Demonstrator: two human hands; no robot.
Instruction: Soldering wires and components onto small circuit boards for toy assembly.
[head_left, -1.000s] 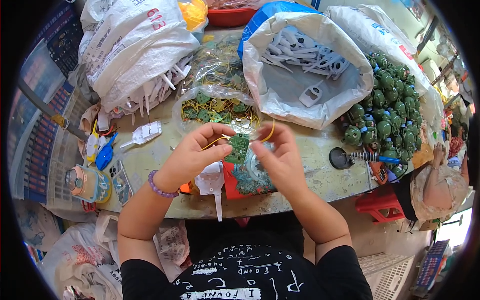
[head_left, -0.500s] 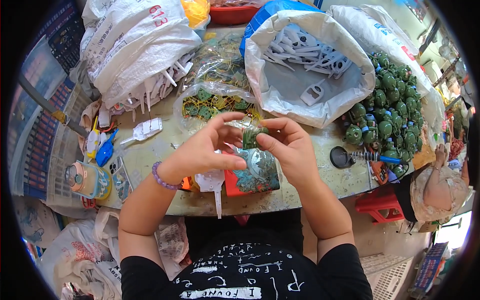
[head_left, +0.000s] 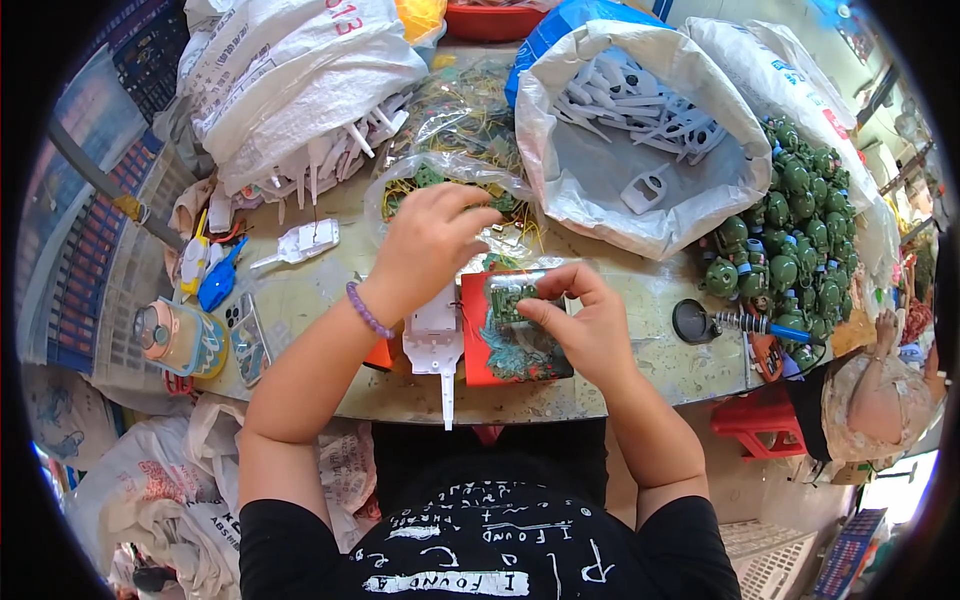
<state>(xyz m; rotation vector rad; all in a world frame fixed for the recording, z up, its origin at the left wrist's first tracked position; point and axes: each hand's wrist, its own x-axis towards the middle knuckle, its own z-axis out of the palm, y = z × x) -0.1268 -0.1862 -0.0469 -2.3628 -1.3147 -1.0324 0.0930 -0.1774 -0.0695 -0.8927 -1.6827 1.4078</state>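
My right hand [head_left: 588, 325] pinches a small green circuit board [head_left: 510, 305] between thumb and forefinger, low over a red block with a dark patterned top [head_left: 520, 355]. My left hand [head_left: 435, 232], with a beaded bracelet on its wrist, hangs over the near edge of a clear plastic bag [head_left: 450, 165] of green boards with yellow wires. Its fingers are bent and apart, with nothing seen in them; the fingertips partly hide the bag's mouth. Below it, beside the red block, lies a white plastic housing half [head_left: 433, 345] with its narrow end toward me.
A white sack [head_left: 650, 235] of white plastic parts stands behind my right hand, beside a heap of green round parts [head_left: 795, 230]. A soldering iron stand [head_left: 742, 323] sits at right. Another white sack [head_left: 300, 90], a blue tool [head_left: 217, 285] and a bottle [head_left: 180, 340] are at left.
My hands have parted. The left has moved up and away to the bag of boards; the right has lowered the circuit board over the red block. The view has shifted slightly.
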